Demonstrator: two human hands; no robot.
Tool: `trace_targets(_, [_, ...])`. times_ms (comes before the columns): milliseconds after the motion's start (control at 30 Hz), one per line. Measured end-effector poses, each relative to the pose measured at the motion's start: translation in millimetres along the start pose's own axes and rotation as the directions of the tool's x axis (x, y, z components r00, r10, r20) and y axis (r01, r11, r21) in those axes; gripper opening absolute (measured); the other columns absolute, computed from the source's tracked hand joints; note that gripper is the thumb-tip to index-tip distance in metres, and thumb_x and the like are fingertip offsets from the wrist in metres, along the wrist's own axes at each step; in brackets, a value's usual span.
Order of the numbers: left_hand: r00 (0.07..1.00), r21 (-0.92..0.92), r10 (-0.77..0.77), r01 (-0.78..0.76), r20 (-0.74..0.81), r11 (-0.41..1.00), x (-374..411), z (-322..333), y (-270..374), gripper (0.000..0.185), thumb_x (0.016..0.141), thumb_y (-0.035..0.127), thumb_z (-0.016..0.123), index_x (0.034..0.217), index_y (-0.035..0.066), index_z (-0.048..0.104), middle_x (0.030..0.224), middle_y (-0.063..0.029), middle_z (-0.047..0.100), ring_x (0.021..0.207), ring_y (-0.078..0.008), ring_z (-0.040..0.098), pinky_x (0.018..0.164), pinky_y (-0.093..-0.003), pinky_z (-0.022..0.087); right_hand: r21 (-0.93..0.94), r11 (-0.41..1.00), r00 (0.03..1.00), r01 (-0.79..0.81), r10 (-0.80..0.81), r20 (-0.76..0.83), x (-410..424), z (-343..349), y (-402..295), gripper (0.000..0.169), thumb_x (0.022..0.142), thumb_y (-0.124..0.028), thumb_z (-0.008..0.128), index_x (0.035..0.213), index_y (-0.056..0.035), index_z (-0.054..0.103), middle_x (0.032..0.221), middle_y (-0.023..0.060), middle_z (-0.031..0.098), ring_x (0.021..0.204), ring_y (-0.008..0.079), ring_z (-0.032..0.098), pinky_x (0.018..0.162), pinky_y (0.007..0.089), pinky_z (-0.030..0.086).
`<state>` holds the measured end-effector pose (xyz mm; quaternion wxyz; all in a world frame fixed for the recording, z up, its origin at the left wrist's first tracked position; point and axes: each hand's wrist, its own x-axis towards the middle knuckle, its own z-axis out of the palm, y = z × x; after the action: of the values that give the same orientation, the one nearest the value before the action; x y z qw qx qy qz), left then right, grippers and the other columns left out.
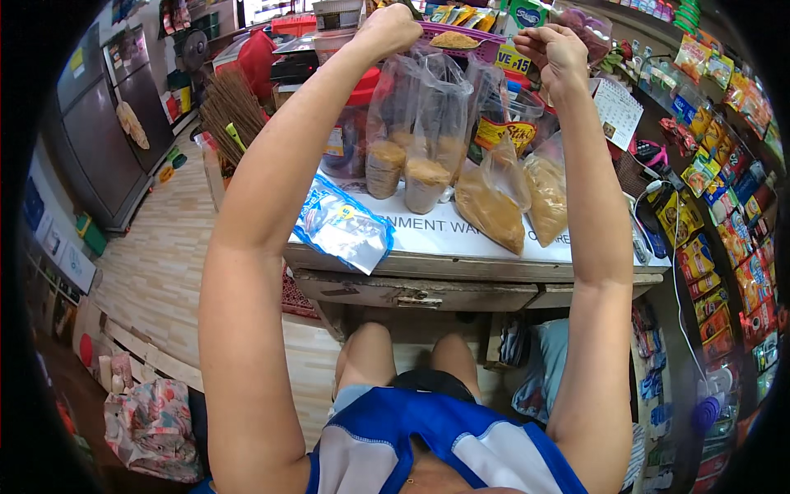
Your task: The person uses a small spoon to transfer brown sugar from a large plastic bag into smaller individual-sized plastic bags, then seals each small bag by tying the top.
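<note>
My right hand (555,58) is raised at the upper right, pinching the thin handle of a metal spoon (487,41). A heap of brown granules, like brown sugar (453,40), fills the spoon's bowl. My left hand (390,29) is lifted across from it with curled fingers; what they may hold is hidden. Below the spoon stand tall clear plastic bags (427,176) (386,162), their bottoms filled with brown granules. To their right, a fuller clear bag (494,200) leans on the tabletop, with another bag (546,185) of granules behind it.
A blue-and-clear plastic packet (345,225) overhangs the edge of the wooden table (407,290). Behind the bags are a red-lidded jar (345,136), a Stik-O jar (512,126) and a purple basket (487,49). Hanging snack packets (697,259) line the right; a broom (231,105) stands left.
</note>
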<state>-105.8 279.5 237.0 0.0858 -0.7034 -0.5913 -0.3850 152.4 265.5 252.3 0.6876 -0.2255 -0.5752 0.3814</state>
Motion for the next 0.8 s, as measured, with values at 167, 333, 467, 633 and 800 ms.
trace_targets(167, [0.983,-0.013,-0.028,0.026,-0.184,1.0,-6,-2,5,0.014,0.065,0.007,0.057,0.07,-0.004,0.065,0.071,-0.0253,0.063,0.073,-0.0343,0.065,0.066,-0.04,0.052,-0.001,1.0,1.0,0.012,-0.012,0.017,13,-13,6,0.01,0.084,0.003,0.053,0.093,0.0042,0.05,0.085,0.0189,0.064,0.073,0.0275,0.066,0.064,0.0339,0.058])
trace_targets(333, [0.999,-0.032,0.029,-0.029,-0.024,0.999,-14,-7,10,0.015,0.064,0.007,0.056,0.069,-0.002,0.067,0.065,-0.0194,0.064,0.064,-0.0275,0.066,0.059,-0.0367,0.052,-0.004,1.0,0.998,0.022,-0.022,0.062,39,-39,13,0.008,0.084,0.002,0.053,0.092,0.0033,0.05,0.084,0.0193,0.063,0.072,0.0285,0.066,0.063,0.0344,0.058])
trace_targets(467, [0.974,-0.262,0.048,0.013,0.223,0.965,-19,-21,20,0.015,0.062,0.005,0.056,0.069,0.0,0.069,0.058,-0.011,0.063,0.046,-0.0152,0.056,0.045,-0.0283,0.044,-0.004,0.999,0.996,0.034,-0.034,0.085,43,-37,8,0.006,0.084,0.002,0.053,0.09,0.0036,0.051,0.083,0.0184,0.063,0.072,0.0286,0.066,0.064,0.0344,0.059])
trace_targets(633, [0.947,-0.432,0.005,0.142,0.321,0.891,-28,-30,31,0.01,0.065,0.004,0.056,0.065,-0.002,0.065,0.052,-0.0081,0.056,0.039,-0.0148,0.048,0.036,-0.0276,0.036,-0.034,0.999,0.997,0.029,-0.026,0.069,44,-19,11,0.005,0.085,0.001,0.054,0.089,0.0039,0.052,0.082,0.0179,0.063,0.072,0.0282,0.066,0.064,0.0341,0.059])
trace_targets(800, [0.914,-0.481,-0.006,0.219,0.407,0.849,-38,-40,44,0.016,0.072,0.005,0.059,0.058,-0.002,0.058,0.047,-0.0055,0.048,0.035,-0.0117,0.039,0.034,-0.0279,0.029,-0.055,0.998,0.997,-0.004,0.008,0.08,39,-1,20,0.007,0.084,0.001,0.054,0.091,0.0036,0.051,0.081,0.0172,0.062,0.07,0.0266,0.066,0.061,0.0326,0.059])
